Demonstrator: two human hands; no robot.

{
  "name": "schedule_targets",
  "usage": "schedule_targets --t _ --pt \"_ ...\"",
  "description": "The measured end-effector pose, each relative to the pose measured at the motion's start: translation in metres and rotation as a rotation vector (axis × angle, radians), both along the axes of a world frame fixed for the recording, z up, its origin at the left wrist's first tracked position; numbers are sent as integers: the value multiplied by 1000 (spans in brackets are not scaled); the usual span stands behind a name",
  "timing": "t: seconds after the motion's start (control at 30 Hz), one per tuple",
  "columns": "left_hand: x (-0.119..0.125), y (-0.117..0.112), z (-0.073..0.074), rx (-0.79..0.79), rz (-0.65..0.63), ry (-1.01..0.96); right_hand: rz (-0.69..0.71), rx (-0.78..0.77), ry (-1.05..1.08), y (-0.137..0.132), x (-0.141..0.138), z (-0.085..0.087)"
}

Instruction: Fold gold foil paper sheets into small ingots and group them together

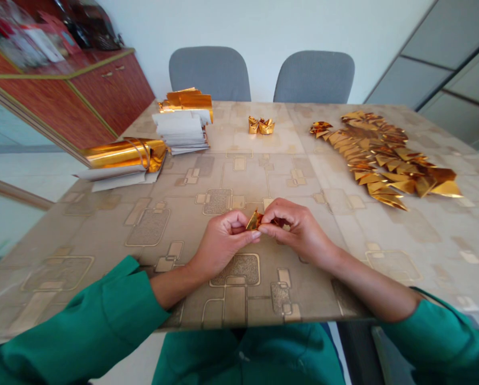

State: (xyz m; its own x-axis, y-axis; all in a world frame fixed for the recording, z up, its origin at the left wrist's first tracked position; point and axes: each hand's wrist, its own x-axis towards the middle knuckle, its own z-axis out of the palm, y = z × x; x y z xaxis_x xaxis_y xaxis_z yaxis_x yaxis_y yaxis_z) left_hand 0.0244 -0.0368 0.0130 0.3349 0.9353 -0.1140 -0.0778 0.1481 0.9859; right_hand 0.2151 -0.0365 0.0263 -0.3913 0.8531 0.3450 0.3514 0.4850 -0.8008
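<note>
- On my feed, a folded gold foil piece (pixel 254 220) sits between the two hands, just above the near part of the counter (pixel 103 230), held clear of its surface.
- The left hand (pixel 222 240) is curled nearly closed, pinching the piece's left end between thumb and bent forefinger.
- The right hand (pixel 298 227) is also nearly closed, its fingertips (pixel 268 229) gripping the right end; I cannot make out that end clearly behind the fingers.
- The hands nearly touch, joined by the piece; green sleeves (pixel 79 321) cover both forearms up to the wrists.
- Beyond the hands, I can see two folded gold ingot shapes (pixel 261 126) side by side at the counter's far edge.
- To the right, a long spread of folded gold triangles (pixel 379 155) lies overlapping in rows.
- To the left, a roll of gold foil (pixel 123 152) lies on loose white paper, near the counter's left edge.
- Behind it stands a stack of white paper slips (pixel 179 133) topped with gold foil sheets (pixel 187 100).
- Two grey chairs (pixel 209 72) stand at the far side, with a reddish wooden cabinet (pixel 111 91) off to the left.
</note>
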Motion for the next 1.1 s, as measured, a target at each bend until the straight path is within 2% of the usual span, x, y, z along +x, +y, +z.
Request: schedule_targets --t 0.2,0.43,0.6,0.7,0.93,1.1 --pt "1 0 2 -119 -10 -159 -84 -120 100 -2 -4 -7" --pt "2 0 -3 -206 7 -248 -30 -198 191 0 -1 -5" --pt "3 -1 0 -193 38 -264 10 -177 186 0 -1 -2" --pt "2 0 3 -177 95 -272 60 -224 241 0 0 -1" --pt "1 1 3 -170 124 -284 -13 -159 224 0 3 2" --pt "1 0 3 -152 124 -254 9 -274 264 1 2 -1"
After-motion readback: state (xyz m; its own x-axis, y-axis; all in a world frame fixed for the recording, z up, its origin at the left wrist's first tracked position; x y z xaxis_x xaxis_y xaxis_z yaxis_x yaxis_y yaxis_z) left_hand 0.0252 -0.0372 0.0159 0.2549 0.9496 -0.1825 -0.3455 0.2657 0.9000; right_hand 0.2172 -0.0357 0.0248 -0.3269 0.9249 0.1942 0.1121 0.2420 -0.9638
